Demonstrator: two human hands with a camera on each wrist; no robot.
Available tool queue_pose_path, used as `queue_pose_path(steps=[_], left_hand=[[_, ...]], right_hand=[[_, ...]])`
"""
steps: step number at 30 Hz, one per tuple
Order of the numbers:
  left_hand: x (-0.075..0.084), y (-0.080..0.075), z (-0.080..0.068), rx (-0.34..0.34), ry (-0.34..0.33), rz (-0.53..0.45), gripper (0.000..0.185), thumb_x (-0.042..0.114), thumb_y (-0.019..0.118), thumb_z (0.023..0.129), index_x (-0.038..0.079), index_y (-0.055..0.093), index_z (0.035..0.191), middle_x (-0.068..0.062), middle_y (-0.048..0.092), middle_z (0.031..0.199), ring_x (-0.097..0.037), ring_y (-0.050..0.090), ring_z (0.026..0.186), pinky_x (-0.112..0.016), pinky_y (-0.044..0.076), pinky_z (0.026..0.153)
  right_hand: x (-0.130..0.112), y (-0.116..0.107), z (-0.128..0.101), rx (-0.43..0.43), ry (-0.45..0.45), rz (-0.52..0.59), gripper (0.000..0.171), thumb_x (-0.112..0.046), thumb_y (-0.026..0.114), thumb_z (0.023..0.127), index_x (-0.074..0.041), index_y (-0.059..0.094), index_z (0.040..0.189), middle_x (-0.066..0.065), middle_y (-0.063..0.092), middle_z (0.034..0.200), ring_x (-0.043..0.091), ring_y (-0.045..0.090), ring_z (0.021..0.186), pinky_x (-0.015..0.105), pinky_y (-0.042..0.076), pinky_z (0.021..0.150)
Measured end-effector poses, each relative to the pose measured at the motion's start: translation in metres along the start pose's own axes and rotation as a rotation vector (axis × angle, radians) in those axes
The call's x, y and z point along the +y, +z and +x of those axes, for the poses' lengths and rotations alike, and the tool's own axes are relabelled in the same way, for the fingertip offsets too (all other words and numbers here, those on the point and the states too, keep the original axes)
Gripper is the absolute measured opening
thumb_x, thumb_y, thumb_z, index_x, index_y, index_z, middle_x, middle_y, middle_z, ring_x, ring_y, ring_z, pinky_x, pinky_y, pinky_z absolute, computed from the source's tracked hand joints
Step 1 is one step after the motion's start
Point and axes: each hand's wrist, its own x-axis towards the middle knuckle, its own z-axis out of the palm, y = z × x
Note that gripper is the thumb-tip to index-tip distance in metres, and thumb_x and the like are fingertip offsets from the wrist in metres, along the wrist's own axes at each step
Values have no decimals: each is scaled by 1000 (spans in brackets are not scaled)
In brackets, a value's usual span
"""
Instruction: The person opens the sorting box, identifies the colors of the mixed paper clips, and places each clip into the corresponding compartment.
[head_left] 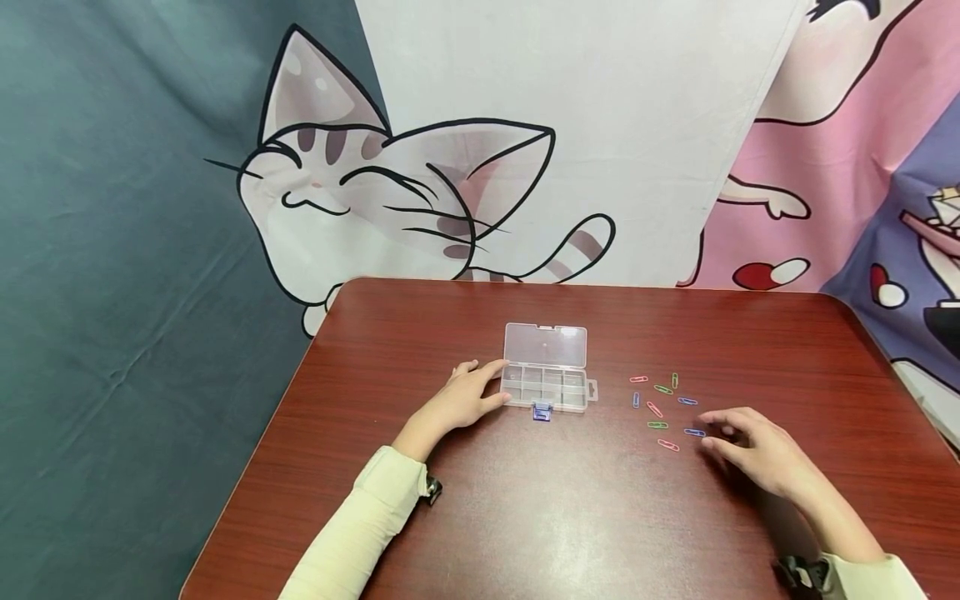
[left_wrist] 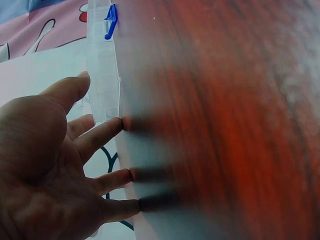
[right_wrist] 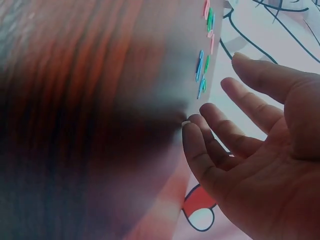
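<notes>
A clear plastic box [head_left: 522, 405] with small compartments lies on the table with its lid [head_left: 545, 345] raised back and a blue latch [head_left: 542, 412] hanging at its front. My left hand [head_left: 465, 396] is at the box's left end, thumb and index finger spread about it, other fingertips resting on the tabletop in the left wrist view. To the right of the box lie scattered paper clips in red, green and blue. Nearest to my right hand [head_left: 765, 454] is a blue paper clip [head_left: 695, 432], just beyond the loosely bent, parted fingers, which hold nothing.
The dark red wooden table [head_left: 525, 517] has rounded far corners and a pale edge. Behind it hangs a cloth backdrop [head_left: 645, 100] with a cartoon cat. A hang tab [head_left: 593, 390] sticks out from the box's right end, towards a red paper clip [head_left: 639, 379].
</notes>
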Motion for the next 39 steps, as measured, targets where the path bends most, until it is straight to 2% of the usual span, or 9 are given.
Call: queue_pose_path(steps=[8,15,20,26,39], left_hand=[[0,0,1,4,9,2,59,41,62,101,21,44,154,-9,54,149,-44,31,146,-64,21,119],[-1,1,1,2,18,12,59,40,62,101,21,43,154,-9,53,150,-46,31,146,-62,21,119],[-1,0,0,3,19,7,59,40,62,101,21,43,154,-9,54,150,-46,31,146,-63,22,119],[-2,1,0,6,20,15,59,41,61,101,22,43,154,-9,54,150,-46,31,146,-62,23,118],[-2,3,1,7,17,19,60,41,62,101,21,43,154,-10,54,149,-45,31,146,-64,21,119]], right_hand=[[4,8,2,-3,-17,-12,24,-10,86,79,-14,75,100,0,63,96,6,51,82,18,39,69],[5,12,4,-3,-30,-35,20,-8,85,79,-17,75,94,0,62,97,9,53,83,22,43,70],[3,13,6,-13,-13,-50,18,-9,84,81,-19,74,90,-1,60,94,7,51,81,26,44,69],[1,13,7,-23,9,-49,18,-8,83,82,-20,70,85,-2,57,92,5,47,80,25,41,68],[1,13,11,-87,61,-63,20,-9,80,85,-19,63,78,0,55,89,11,47,79,30,40,68]])
